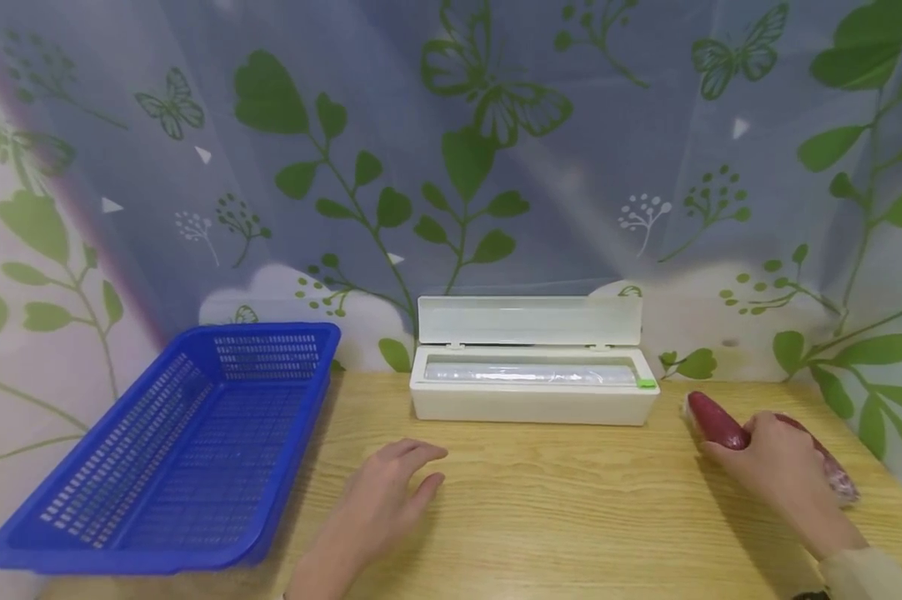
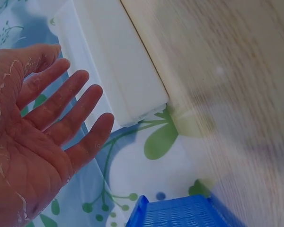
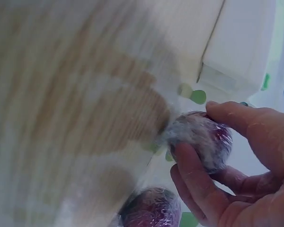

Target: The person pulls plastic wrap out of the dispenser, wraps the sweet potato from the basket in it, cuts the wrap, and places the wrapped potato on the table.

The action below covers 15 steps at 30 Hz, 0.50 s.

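Note:
My right hand grips a dark red sweet potato wrapped in clear film, at the right end of the table. In the right wrist view, thumb and fingers curl round this wrapped sweet potato. A second wrapped sweet potato lies just right of that hand, partly hidden by it. My left hand is held over the table with its fingers loosely spread and holds nothing. Its bare palm shows in the left wrist view. Behind it stands a white cling film box, lid up, with a film roll inside.
A blue plastic basket with slotted walls stands on the left of the wooden table. A green slider sits at the box's right front edge. A patterned curtain hangs right behind the table.

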Motion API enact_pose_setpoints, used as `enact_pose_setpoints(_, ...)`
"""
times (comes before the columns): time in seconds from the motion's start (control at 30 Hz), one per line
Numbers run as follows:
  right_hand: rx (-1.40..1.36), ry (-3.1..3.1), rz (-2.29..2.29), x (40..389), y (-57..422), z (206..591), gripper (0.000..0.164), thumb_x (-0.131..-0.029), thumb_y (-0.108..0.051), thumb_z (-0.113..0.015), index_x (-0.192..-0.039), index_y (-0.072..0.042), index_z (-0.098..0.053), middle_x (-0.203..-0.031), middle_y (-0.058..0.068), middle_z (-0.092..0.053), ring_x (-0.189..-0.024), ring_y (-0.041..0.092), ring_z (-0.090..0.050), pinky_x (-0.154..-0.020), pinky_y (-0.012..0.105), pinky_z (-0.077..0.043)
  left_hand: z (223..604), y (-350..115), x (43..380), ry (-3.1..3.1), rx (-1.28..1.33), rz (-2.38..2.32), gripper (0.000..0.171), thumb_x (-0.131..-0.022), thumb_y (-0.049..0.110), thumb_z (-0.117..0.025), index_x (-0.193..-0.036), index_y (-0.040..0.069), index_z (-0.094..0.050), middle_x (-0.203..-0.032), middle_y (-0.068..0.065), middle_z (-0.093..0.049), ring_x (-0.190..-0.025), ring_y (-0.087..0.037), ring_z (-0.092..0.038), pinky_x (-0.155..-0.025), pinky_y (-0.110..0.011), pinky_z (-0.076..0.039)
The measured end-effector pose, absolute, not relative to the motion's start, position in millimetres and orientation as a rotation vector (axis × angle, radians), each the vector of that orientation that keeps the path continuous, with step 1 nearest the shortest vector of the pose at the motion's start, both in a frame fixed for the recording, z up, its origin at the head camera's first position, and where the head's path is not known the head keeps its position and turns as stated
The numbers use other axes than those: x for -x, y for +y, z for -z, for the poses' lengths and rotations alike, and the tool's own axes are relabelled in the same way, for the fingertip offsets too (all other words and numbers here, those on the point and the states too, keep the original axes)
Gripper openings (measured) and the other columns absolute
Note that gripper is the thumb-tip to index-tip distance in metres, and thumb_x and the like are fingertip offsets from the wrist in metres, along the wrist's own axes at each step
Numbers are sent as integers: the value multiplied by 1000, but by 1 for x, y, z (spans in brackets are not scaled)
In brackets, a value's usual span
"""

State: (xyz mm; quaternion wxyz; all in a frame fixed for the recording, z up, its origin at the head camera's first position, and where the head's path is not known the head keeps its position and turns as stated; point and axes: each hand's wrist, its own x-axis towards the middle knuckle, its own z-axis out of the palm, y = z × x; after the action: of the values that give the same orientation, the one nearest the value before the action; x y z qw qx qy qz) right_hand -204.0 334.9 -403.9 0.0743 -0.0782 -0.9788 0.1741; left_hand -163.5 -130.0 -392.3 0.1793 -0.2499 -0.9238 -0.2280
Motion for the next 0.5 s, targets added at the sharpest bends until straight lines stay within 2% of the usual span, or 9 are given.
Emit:
enact_pose_setpoints(0.13, 190, -2964, -478, 207, 332, 404, 54, -83, -40, -81, -83, 6, -53, -67, 13, -53, -59, 25, -50, -48, 35, -39, 393, -132, 162, -2614, 730, 640, 22, -91, 15, -75, -113, 15, -75, -110, -1, -77, -103, -18, -73, -88, -37, -61)
enact_pose_setpoints(0.3, 147, -2965, -442, 212, 330, 403, 53, -82, -36, -82, -85, 6, -50, -72, 19, -56, -62, 29, -54, -50, 41, -46, 392, -132, 162, -2616, 739, 617, 22, -91, 15, -75, -112, 15, -75, -110, 1, -76, -102, -17, -73, -86, -37, -61)
enact_pose_setpoints(0.4, 132, -2959, -446, 209, 330, 405, 57, -84, -39, -81, -88, 7, -49, -71, 18, -55, -61, 28, -53, -50, 40, -45, 392, -132, 162, -2611, 749, 606, 22, -91, 15, -75, -112, 15, -75, -109, 1, -76, -102, -17, -73, -86, -37, -61)
enact_pose_setpoints(0.5, 127, -2968, -459, 204, 332, 408, 63, -87, -47, -78, -90, 8, -48, -68, 12, -48, -59, 24, -49, -49, 35, -39, 392, -132, 162, -2609, 756, 610, 22, -91, 14, -75, -113, 14, -75, -110, 0, -76, -102, -18, -73, -86, -37, -61)
